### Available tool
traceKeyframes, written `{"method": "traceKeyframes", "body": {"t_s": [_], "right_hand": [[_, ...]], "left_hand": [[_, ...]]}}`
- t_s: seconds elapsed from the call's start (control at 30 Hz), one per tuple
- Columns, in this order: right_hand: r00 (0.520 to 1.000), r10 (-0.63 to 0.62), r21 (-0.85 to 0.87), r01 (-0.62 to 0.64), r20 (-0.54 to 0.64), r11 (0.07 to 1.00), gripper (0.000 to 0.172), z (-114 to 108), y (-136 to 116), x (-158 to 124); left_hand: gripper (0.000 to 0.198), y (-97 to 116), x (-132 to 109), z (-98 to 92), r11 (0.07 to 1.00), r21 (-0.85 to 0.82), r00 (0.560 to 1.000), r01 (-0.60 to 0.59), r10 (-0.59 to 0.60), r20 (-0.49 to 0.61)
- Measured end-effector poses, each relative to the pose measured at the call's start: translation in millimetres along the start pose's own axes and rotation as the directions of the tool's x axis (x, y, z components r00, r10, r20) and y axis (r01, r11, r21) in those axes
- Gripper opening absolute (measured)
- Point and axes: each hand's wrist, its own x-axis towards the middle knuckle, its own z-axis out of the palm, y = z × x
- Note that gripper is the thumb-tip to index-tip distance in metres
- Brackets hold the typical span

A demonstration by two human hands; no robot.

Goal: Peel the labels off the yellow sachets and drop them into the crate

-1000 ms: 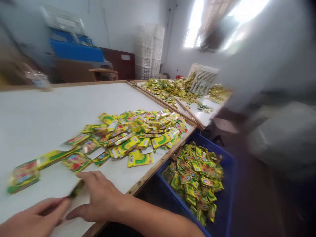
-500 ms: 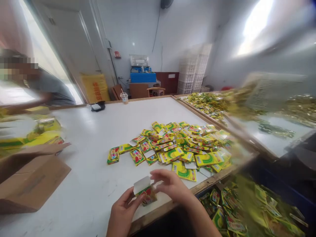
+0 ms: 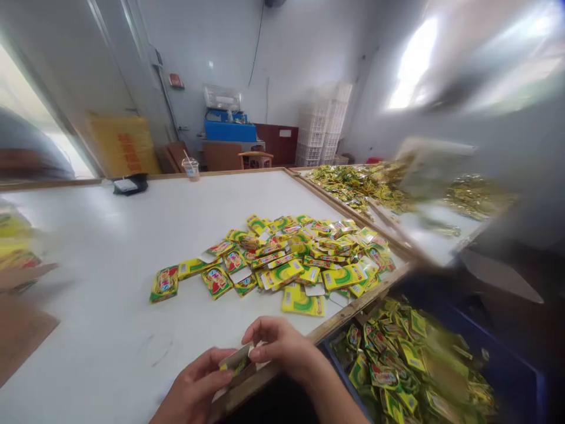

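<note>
Near the table's front edge, my left hand is closed around a small yellow and green candy box, which is tilted with its white inner flap facing up. My right hand has its thumb and fingers closed at the flap end of that same box. Just beyond my hands lies a heap of similar small boxes, printed in yellow, green and red. Some of them show open white flaps. A single box lies at the heap's left end.
A blue bin of packets sits below the table edge at right. Past a wooden divider are foil packets. A cardboard carton stands at left; a plastic cup and black pouch are at the back. Another person is far left.
My view has swung right, showing more of the bin. The held box has tipped and come lower and closer, and my right hand has closed in on its flap end.
</note>
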Motion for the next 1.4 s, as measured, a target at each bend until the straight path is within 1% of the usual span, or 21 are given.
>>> {"method": "traceKeyframes", "body": {"t_s": [0.1, 0.2, 0.27, 0.3, 0.37, 0.4, 0.5, 0.57, 0.63, 0.7, 0.77, 0.87, 0.93, 0.97, 1.07, 1.13, 1.17, 1.23, 1.27, 1.33, 1.4], "right_hand": [[0.998, 0.063, -0.071, -0.063, -0.008, 0.996, 0.019, 9, -5, 2], [0.991, 0.026, -0.172, -0.049, -0.129, 0.984, 0.011, 22, -5, 6], [0.973, -0.12, -0.307, 0.055, -0.197, 0.95, 0.016, 27, -4, 5], [0.955, -0.224, -0.394, 0.133, -0.196, 0.91, 0.019, 27, -4, 4], [0.909, -0.4, -0.539, 0.281, -0.115, 0.794, 0.021, 24, -4, 1], [0.892, -0.448, -0.572, 0.332, -0.07, 0.75, 0.019, 21, -4, 0], [0.896, -0.441, -0.556, 0.343, -0.048, 0.757, 0.014, 12, -4, 0], [0.909, -0.408, -0.552, 0.297, -0.087, 0.779, 0.012, 9, -4, 2], [0.911, -0.396, -0.582, 0.263, -0.112, 0.77, 0.01, 9, -5, 5], [0.898, -0.423, -0.632, 0.261, -0.117, 0.73, 0.009, 8, -6, 7], [0.882, -0.466, -0.676, 0.3, -0.074, 0.674, 0.01, 6, -8, 6], [0.858, -0.511, -0.676, 0.405, 0.048, 0.616, 0.017, 2, -4, 1], [0.841, -0.534, -0.672, 0.447, 0.09, 0.591, 0.021, 3, 6, -3], [0.831, -0.549, -0.681, 0.453, 0.089, 0.576, 0.021, 5, 12, -4], [0.799, -0.595, -0.707, 0.47, 0.087, 0.529, 0.02, 16, 25, -8], [0.767, -0.638, -0.705, 0.487, 0.064, 0.516, 0.018, 12, 20, -15], [0.75, -0.661, -0.714, 0.475, 0.022, 0.515, 0.015, 3, 11, -22], [0.723, -0.679, -0.765, 0.362, -0.13, 0.532, 0.01, -33, -16, -52], [0.712, -0.663, -0.801, 0.25, -0.229, 0.545, 0.009, -58, -32, -73], [0.712, -0.568, -0.843, -0.063, -0.413, 0.535, 0.012, -113, -64, -123], [0.621, -0.549, -0.827, -0.371, -0.559, 0.422, 0.01, -159, -87, -168]], "left_hand": [[0.016, 5, 0, 6.3, 0.999, 0.045, 1.0, -0.006, 0.006, 0.01], [0.007, 2, 5, 8.0, 1.0, -0.014, 1.0, -0.019, 0.019, -0.008], [0.004, -4, 10, 8.6, 0.997, -0.03, 0.995, -0.069, 0.066, -0.079], [0.006, -7, 12, 8.8, 0.994, -0.027, 0.986, -0.108, 0.103, -0.132], [0.02, -14, 15, 8.3, 0.98, 0.022, 0.948, -0.198, 0.197, -0.251], [0.027, -18, 16, 7.3, 0.968, 0.071, 0.921, -0.24, 0.25, -0.298], [0.031, -29, 18, 3.0, 0.918, 0.243, 0.851, -0.314, 0.386, -0.357], [0.03, -33, 20, 0.5, 0.898, 0.306, 0.836, -0.317, 0.417, -0.358], [0.035, -33, 22, -1.1, 0.893, 0.325, 0.837, -0.31, 0.419, -0.353], [0.036, -30, 24, -3.0, 0.873, 0.365, 0.841, -0.324, 0.442, -0.311], [0.028, -26, 24, -6.9, 0.801, 0.464, 0.821, -0.378, 0.522, -0.233], [0.015, -24, 23, -16.4, 0.584, 0.643, 0.732, -0.496, 0.679, -0.051], [0.022, -26, 22, -22.4, 0.443, 0.694, 0.671, -0.567, 0.737, 0.078], [0.026, -28, 21, -24.5, 0.402, 0.699, 0.656, -0.592, 0.744, 0.128], [0.028, -36, 18, -26.2, 0.381, 0.688, 0.66, -0.618, 0.728, 0.189], [0.03, -41, 18, -24.4, 0.367, 0.715, 0.673, -0.595, 0.714, 0.193], [0.037, -43, 19, -22.7, 0.358, 0.742, 0.684, -0.568, 0.706, 0.183], [0.051, -43, 26, -15.7, 0.338, 0.79, 0.703, -0.511, 0.693, 0.158], [0.051, -42, 33, -9.4, 0.313, 0.807, 0.705, -0.501, 0.688, 0.17], [0.034, -37, 51, 10.8, 0.208, 0.818, 0.703, -0.536, 0.646, 0.296], [0.023, -29, 75, 41.0, 0.072, 0.786, 0.683, -0.614, 0.547, 0.484]]}}
